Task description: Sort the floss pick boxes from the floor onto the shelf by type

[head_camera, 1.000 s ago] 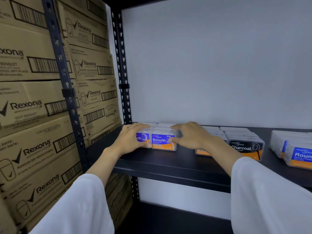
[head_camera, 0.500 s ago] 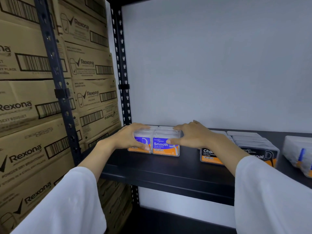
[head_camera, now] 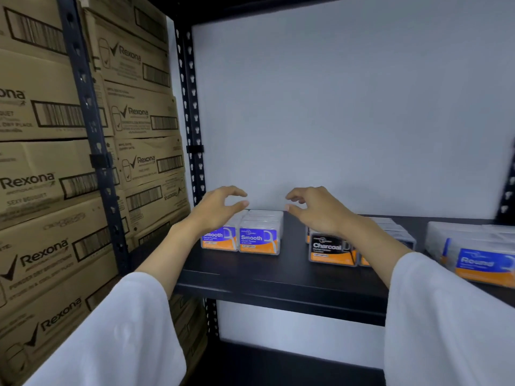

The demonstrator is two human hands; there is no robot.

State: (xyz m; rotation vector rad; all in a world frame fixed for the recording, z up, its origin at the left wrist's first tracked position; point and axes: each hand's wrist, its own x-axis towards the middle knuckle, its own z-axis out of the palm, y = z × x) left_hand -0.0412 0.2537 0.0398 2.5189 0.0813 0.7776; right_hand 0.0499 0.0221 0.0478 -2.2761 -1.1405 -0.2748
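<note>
Both hands [head_camera: 220,208] [head_camera: 315,208] loosely curled, holding nothing.

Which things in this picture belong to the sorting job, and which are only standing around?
Job:
Smooth boxes
Charcoal boxes
Round boxes
shelf
left hand and right hand, both lifted above the boxes and holding nothing

Standing around:
Rexona cartons
shelf post
wall

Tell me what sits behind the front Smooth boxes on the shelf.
Behind the two front Smooth boxes more clear boxes run back toward the wall. Their labels are hidden, and the left hand covers part of the left row.
</note>
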